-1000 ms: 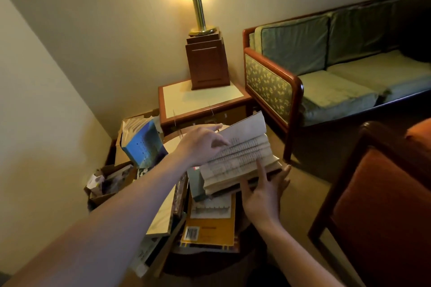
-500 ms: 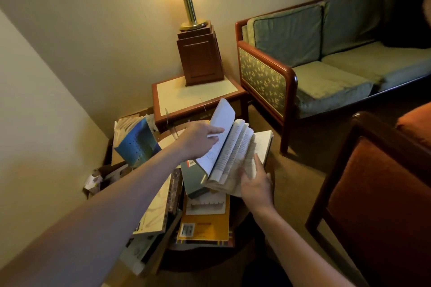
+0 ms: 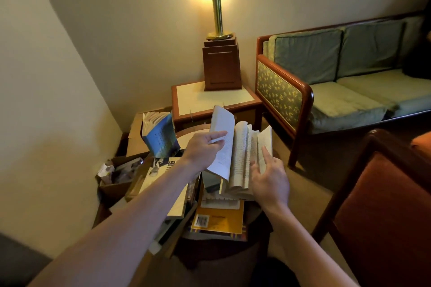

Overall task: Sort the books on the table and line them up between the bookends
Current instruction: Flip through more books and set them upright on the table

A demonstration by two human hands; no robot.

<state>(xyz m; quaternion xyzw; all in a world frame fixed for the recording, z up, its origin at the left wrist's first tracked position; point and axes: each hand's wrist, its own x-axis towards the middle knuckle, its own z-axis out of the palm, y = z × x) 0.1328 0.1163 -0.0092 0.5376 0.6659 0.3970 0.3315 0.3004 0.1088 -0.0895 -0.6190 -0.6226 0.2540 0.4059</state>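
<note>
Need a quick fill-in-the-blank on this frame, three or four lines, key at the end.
The left hand holds up a leaf of the top book, which lies ____.
The right hand touches its fanned ____.
The upright book at the left has a ____ cover.
The lamp stands on the side ____.
Missing: open, pages, blue, table.

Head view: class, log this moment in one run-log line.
left hand: holds lifted page of open cream-paged paperback book | right hand: fingers rest on its right pages | yellow book: flat beneath
</note>
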